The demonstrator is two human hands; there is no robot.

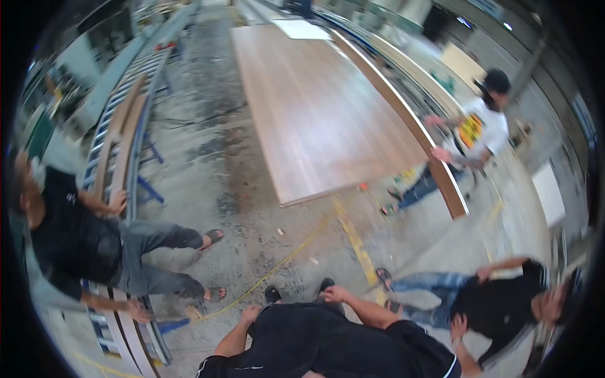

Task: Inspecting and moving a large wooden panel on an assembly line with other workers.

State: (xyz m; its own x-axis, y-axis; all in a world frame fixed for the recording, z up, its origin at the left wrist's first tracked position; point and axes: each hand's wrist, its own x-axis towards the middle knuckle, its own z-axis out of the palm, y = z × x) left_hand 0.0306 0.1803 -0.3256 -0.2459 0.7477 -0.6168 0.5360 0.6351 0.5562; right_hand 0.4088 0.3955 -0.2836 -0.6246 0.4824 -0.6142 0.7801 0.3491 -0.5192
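Roller conveyor (150,62): brown boards (118,142) were laid lengthwise along its right edge, presumably so that they could be slid along the rollers.
Co-worker at the conveyor (75,233): both hands were set down along the conveyor's right edge, apparently so that body weight could be propped there.
Own left hand (251,314): it was brought to the left side of the waist, elbow bent and turned outward, fingers curled; whether anything was gripped cannot be told.
Large wood-grain panel (334,120): it was placed ahead, its near edge well apart from both own hands; it was held flat and off the floor, though its support was largely hidden. A white sheet (302,29) was laid at its far edge.
Own right hand (337,294): it was held before the waist, forearm angled inward from a flared elbow, fingers loosely bent; any grip was not shown clearly.
Long narrow board (403,113): it was stood on edge along the panel's right edge, its near end extended past the near right corner, perhaps for alignment.
Co-worker in white (485,129): the board was steadied with both hands.
Co-worker at far right (498,305): both hands were kept near the body, clear of the panel.
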